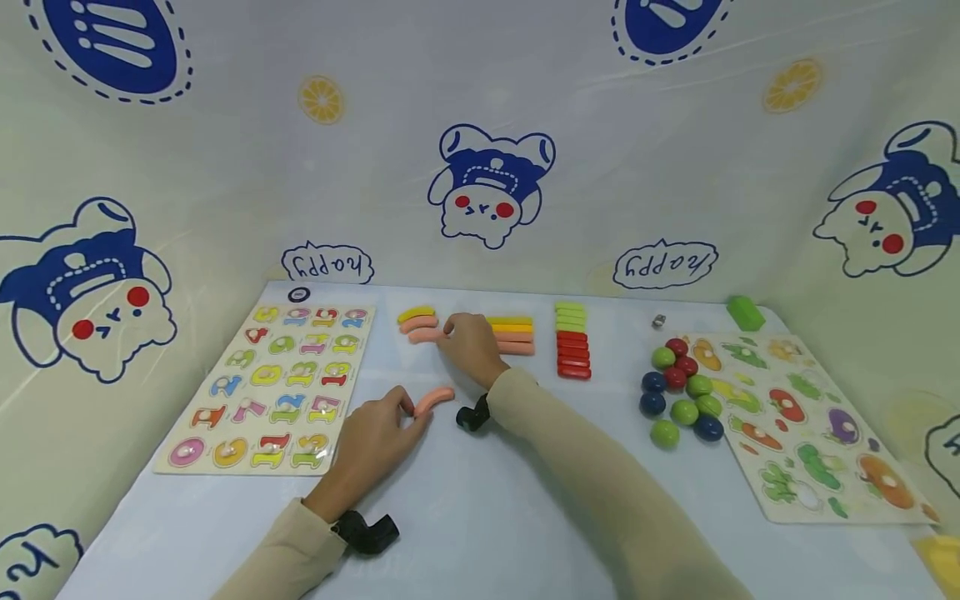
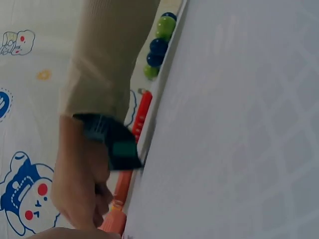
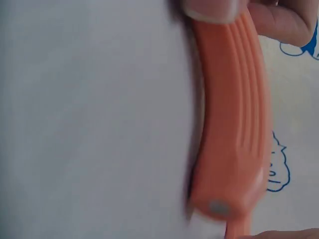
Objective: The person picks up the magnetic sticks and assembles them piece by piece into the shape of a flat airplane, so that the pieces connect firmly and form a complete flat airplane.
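Note:
My left hand point(image 1: 378, 429) pinches one end of a curved salmon-orange plastic piece point(image 1: 435, 400) low over the white table. Farther off, my right hand point(image 1: 472, 346) holds another curved salmon-orange piece point(image 1: 426, 335), just in front of a similar curved piece point(image 1: 418, 322) and a yellow one point(image 1: 416, 313). Close up in the right wrist view, that held piece point(image 3: 232, 114) has long grooves and a small grey round spot at its end. Partly behind the right hand lie straight yellow bars point(image 1: 512, 325) and salmon bars point(image 1: 515, 342).
Green bars point(image 1: 570, 317) and red bars point(image 1: 573, 357) form a column right of the hands. Several coloured balls point(image 1: 684, 412) lie beside a vegetable puzzle board point(image 1: 806, 450). A number puzzle board point(image 1: 247, 400) lies left. At the back right sits a green block point(image 1: 745, 313).

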{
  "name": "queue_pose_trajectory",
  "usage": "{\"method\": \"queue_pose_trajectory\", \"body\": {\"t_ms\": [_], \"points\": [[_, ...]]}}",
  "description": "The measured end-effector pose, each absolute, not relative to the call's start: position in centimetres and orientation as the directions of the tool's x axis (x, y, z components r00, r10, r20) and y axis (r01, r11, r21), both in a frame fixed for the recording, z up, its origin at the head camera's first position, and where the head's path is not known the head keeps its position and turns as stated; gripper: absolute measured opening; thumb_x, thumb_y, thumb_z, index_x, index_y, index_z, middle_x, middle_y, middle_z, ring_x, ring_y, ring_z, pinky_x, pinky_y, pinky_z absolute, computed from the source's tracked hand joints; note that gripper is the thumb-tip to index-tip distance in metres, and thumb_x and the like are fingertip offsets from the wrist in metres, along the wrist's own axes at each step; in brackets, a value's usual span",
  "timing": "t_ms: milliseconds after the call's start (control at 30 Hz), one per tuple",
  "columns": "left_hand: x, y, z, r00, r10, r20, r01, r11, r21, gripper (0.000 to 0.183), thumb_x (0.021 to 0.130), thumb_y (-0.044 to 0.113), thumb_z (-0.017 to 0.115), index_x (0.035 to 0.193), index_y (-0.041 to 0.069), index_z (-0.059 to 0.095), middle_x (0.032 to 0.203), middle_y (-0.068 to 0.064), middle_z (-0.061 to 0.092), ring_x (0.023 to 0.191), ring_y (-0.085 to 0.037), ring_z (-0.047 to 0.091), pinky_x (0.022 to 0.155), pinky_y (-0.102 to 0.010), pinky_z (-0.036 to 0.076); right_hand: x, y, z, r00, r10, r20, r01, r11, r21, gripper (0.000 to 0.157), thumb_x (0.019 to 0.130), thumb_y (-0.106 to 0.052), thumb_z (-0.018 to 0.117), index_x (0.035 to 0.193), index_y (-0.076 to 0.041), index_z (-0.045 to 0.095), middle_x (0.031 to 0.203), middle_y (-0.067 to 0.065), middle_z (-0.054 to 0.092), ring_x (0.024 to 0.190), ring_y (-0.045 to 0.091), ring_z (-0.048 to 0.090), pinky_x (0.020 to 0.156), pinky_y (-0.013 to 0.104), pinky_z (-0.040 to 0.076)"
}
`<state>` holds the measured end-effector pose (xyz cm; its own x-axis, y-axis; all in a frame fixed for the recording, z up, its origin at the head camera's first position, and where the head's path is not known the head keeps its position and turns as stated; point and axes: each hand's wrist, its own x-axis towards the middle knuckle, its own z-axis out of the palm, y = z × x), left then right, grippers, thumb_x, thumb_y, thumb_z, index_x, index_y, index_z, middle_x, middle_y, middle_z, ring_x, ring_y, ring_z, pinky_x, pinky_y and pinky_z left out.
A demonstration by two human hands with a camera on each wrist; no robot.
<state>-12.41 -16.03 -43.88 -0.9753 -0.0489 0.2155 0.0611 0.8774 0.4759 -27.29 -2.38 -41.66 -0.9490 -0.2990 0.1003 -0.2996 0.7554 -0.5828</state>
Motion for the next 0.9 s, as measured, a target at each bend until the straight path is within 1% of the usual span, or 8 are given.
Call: {"method": "queue_pose_trajectory", "body": {"t_ms": [67,200,267,400,533,633,767,900], "points": [[-12.3,-16.1,-44.0,-0.971,-0.043,0.237,0.074,0.882,0.465,0.03,0.083,0.044,0.065,0.081,0.016,0.056,0.046,0.003,0.036,0.039,-0.012,0.033,0.038,-0.028,0.023,-26.7,-1.3,-41.5,-0.954,-0.285,0.094,-0.285,0.758,-0.587,0.021,0.088,-0.028,0.064,0.097,-0.01,0.068,0.082,-0.002,0.062,0.072,0.014,0.052,0.063,0.025,0.045],[-12.2,-16.3,-44.0,-0.964,-0.027,0.264,0.095,0.894,0.437,0.029,0.084,0.043,0.064,0.08,0.016,0.056,0.046,0.004,0.035,0.038,-0.011,0.031,0.038,-0.027,0.022,-24.7,2.2,-40.7,-0.968,-0.23,0.097,-0.241,0.762,-0.601,0.021,0.087,-0.031,0.064,0.095,-0.012,0.068,0.068,-0.002,0.058,0.062,0.014,0.052,0.053,0.025,0.042],[-12.1,-16.4,-44.1,-0.963,-0.028,0.269,0.093,0.901,0.423,0.03,0.084,0.044,0.064,0.08,0.016,0.056,0.045,0.004,0.034,0.038,-0.011,0.031,0.038,-0.027,0.021,-23.3,4.4,-40.4,-0.967,-0.219,0.127,-0.251,0.758,-0.602,0.02,0.085,-0.031,0.066,0.093,-0.013,0.068,0.059,0.0,0.054,0.056,0.016,0.05,0.048,0.026,0.04],[-11.7,-16.1,-43.9,-0.962,-0.027,0.27,0.09,0.907,0.412,0.03,0.084,0.045,0.065,0.08,0.016,0.057,0.045,0.004,0.033,0.038,-0.012,0.031,0.038,-0.027,0.021,-20.0,9.0,-40.5,-0.972,-0.176,0.155,-0.233,0.781,-0.58,0.019,0.082,-0.034,0.071,0.089,-0.018,0.068,0.051,-0.001,0.048,0.05,0.015,0.047,0.045,0.026,0.037],[-11.3,-15.0,-43.4,-0.957,-0.003,0.291,0.123,0.903,0.412,0.029,0.082,0.043,0.067,0.078,0.016,0.058,0.045,0.004,0.034,0.039,-0.011,0.031,0.039,-0.027,0.02,-17.0,12.5,-40.9,-0.982,-0.135,0.133,-0.187,0.804,-0.564,0.02,0.079,-0.037,0.074,0.088,-0.02,0.068,0.05,-0.002,0.046,0.05,0.014,0.046,0.045,0.027,0.036],[-11.0,-13.9,-43.1,-0.947,0.036,0.32,0.17,0.899,0.403,0.028,0.08,0.043,0.068,0.074,0.018,0.058,0.044,0.007,0.033,0.039,-0.009,0.031,0.039,-0.026,0.021,-15.5,14.1,-41.4,-0.981,-0.127,0.149,-0.19,0.795,-0.577,0.02,0.079,-0.039,0.073,0.087,-0.021,0.069,0.051,-0.003,0.045,0.051,0.013,0.044,0.045,0.027,0.034],[-10.6,-12.4,-43.2,-0.928,0.108,0.355,0.25,0.89,0.382,0.028,0.079,0.046,0.069,0.07,0.022,0.059,0.044,0.01,0.032,0.039,-0.006,0.031,0.038,-0.025,0.022,-14.5,15.3,-42.4,-0.976,-0.109,0.191,-0.204,0.773,-0.601,0.017,0.079,-0.036,0.072,0.085,-0.02,0.07,0.05,-0.006,0.043,0.049,0.011,0.041,0.044,0.025,0.03],[-10.4,-11.3,-43.4,-0.923,0.173,0.344,0.304,0.876,0.375,0.029,0.077,0.052,0.069,0.069,0.026,0.058,0.046,0.013,0.034,0.041,-0.003,0.032,0.04,-0.023,0.025,-14.3,16.1,-43.4,-0.963,-0.106,0.248,-0.24,0.758,-0.606,0.017,0.079,-0.037,0.073,0.086,-0.021,0.07,0.049,-0.007,0.041,0.047,0.009,0.039,0.043,0.024,0.027]]}}
